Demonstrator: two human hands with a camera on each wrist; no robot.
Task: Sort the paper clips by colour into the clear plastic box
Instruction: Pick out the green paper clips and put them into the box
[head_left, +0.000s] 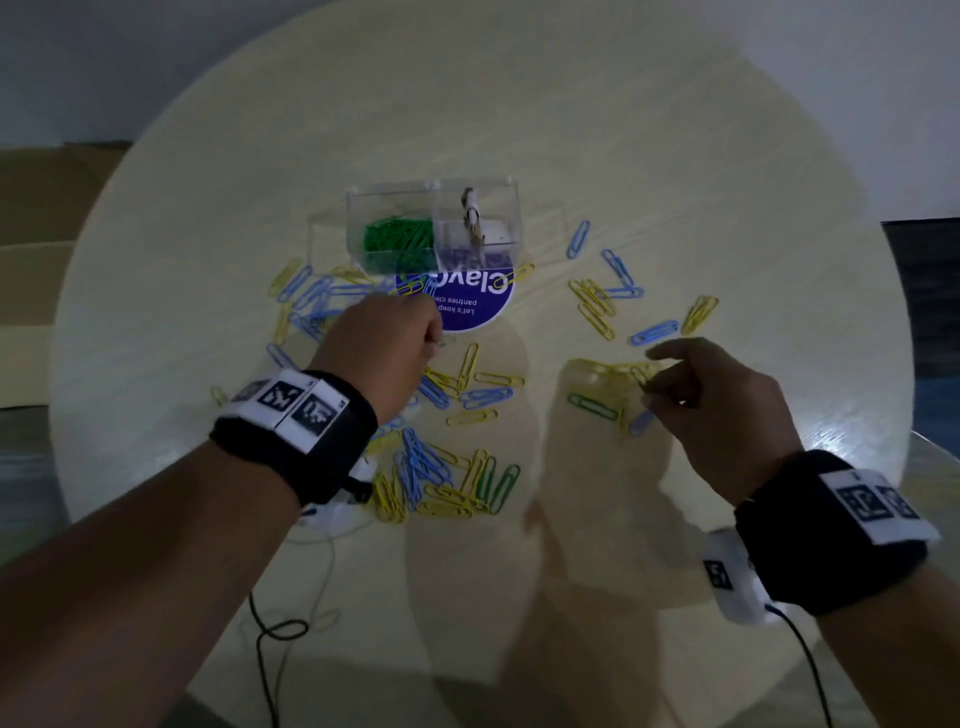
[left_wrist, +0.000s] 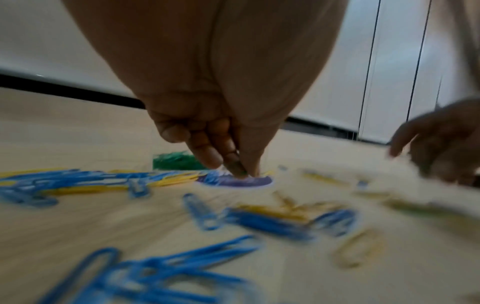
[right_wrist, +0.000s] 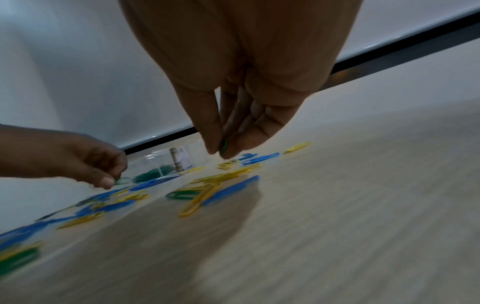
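The clear plastic box (head_left: 358, 208) stands at the table's middle far side, with green clips (head_left: 397, 241) in its left compartment and purple ones (head_left: 470, 255) in the right. Blue, yellow and a few green paper clips (head_left: 441, 467) lie scattered on the table. My left hand (head_left: 434, 343) hovers just before the box, fingers curled, pinching a green clip (left_wrist: 237, 164). My right hand (head_left: 649, 387) is lower right of the box and pinches another green clip (right_wrist: 224, 145) between thumb and fingers. A loose green clip (head_left: 592, 407) lies just left of it.
A round purple sticker (head_left: 467, 306) lies on the table in front of the box. A small metal-and-white item (head_left: 471, 213) stands in the box's right compartment. Thin cables (head_left: 280, 629) trail over the near left of the round table (head_left: 675, 156).
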